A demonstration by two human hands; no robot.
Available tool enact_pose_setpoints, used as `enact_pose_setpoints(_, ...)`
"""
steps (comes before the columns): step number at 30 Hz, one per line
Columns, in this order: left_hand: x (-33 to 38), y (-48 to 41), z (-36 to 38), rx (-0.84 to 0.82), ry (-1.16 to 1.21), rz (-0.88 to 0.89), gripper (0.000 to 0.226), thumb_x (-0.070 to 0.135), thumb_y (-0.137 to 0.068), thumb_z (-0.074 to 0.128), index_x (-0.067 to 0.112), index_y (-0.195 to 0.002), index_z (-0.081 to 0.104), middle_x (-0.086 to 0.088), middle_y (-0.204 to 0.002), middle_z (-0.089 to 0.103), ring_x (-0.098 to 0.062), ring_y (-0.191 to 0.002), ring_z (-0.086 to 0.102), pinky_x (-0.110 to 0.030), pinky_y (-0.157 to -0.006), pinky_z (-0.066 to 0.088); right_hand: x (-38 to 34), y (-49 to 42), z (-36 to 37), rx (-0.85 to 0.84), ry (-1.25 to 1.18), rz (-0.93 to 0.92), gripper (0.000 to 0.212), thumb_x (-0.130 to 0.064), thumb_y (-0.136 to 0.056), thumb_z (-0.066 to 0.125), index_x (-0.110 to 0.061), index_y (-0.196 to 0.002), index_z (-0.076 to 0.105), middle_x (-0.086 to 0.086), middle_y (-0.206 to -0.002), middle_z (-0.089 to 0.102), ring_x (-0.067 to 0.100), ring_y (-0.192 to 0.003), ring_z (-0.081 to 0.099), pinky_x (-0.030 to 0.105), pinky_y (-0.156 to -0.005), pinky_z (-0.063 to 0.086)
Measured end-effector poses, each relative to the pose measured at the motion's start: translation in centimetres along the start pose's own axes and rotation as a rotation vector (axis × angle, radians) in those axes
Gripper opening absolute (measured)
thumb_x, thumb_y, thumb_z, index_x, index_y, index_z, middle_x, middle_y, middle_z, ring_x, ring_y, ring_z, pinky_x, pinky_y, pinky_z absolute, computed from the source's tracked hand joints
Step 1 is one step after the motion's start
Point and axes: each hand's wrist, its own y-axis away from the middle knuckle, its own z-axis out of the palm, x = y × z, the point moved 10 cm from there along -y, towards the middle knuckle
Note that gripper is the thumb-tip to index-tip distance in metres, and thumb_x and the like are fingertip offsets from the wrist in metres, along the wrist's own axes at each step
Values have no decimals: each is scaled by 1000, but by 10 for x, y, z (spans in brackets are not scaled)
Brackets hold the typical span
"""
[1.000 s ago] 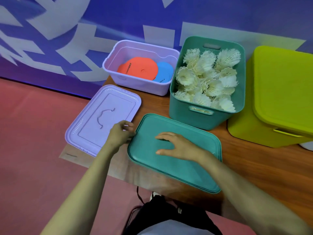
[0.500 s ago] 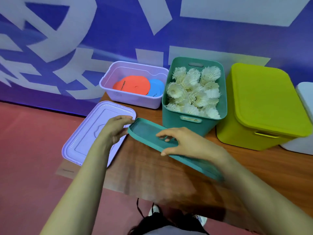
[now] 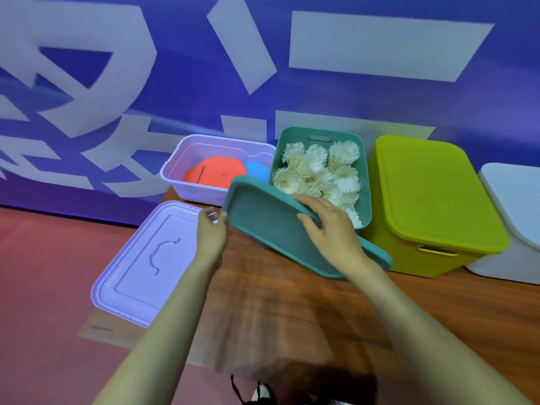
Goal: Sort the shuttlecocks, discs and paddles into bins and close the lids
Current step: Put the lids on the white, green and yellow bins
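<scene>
I hold the teal lid (image 3: 268,226) tilted in the air, its underside facing me, just in front of the teal bin (image 3: 363,171). My left hand (image 3: 211,229) grips its left edge and my right hand (image 3: 327,226) grips its upper long edge. The teal bin is full of white shuttlecocks (image 3: 318,171) and stands open. Left of it the lilac bin (image 3: 181,168) holds an orange disc (image 3: 216,173) and a blue disc (image 3: 257,171). The lilac lid (image 3: 140,267) lies flat at the table's left corner. The lime bin (image 3: 409,258) has its lid (image 3: 432,191) on.
A white bin (image 3: 514,223) stands at the far right beside the lime one. The wooden table (image 3: 292,311) ends at its left edge by the lilac lid, which overhangs red floor. A blue and white banner wall rises right behind the bins.
Both hands lifted the teal lid off the table, tilted it up and carried it toward the teal bin. The camera view rose.
</scene>
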Motion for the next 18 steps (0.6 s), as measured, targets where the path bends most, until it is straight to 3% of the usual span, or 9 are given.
enact_pose_setpoints(3,-11,9,14,0,-210,-10,54,20,-93,55,8,-141,32,-8,-141,39,-23,-126,43,-34,-100,37,6,-19,-32,126,-157,16,32,-7,-89,59,-13,-121,60,-2,-115,62,10,-106,56,19,-93,41)
enact_pose_setpoints(5,-17,12,29,-55,-241,-12,51,22,-95,52,7,-140,35,-9,-142,41,-26,-128,43,-37,-105,36,22,-30,-50,180,-323,114,33,-6,-91,56,-15,-123,56,-7,-117,58,4,-106,54,16,-93,42)
enact_pose_setpoints(8,-4,20,53,-179,-205,74,19,19,-97,47,13,-110,61,-10,-120,62,-19,-99,60,-37,-91,46,53,-42,-67,268,-563,267,34,-4,-92,53,-22,-121,53,-10,-108,60,5,-98,59,17,-84,47)
enact_pose_setpoints(10,12,22,62,-197,-181,167,16,17,-96,48,22,-95,63,-7,-108,68,-13,-89,61,-39,-88,51,76,-48,-75,330,-695,362,35,-2,-92,52,-20,-123,49,-9,-99,60,1,-86,62,17,-75,48)
enact_pose_setpoints(15,76,15,75,-79,-350,409,30,15,-93,51,17,-122,59,-1,-106,67,-15,-94,60,-25,-76,40,114,-67,-74,224,-731,520,36,-8,-95,50,-16,-128,37,3,-122,50,10,-94,59,21,-73,50)
enact_pose_setpoints(18,119,13,98,-66,-494,571,29,14,-93,50,11,-121,59,-5,-111,66,-22,-96,58,-22,-71,32,132,-78,-71,190,-722,580,34,-10,-95,51,-15,-127,41,-4,-110,58,13,-95,61,27,-75,53)
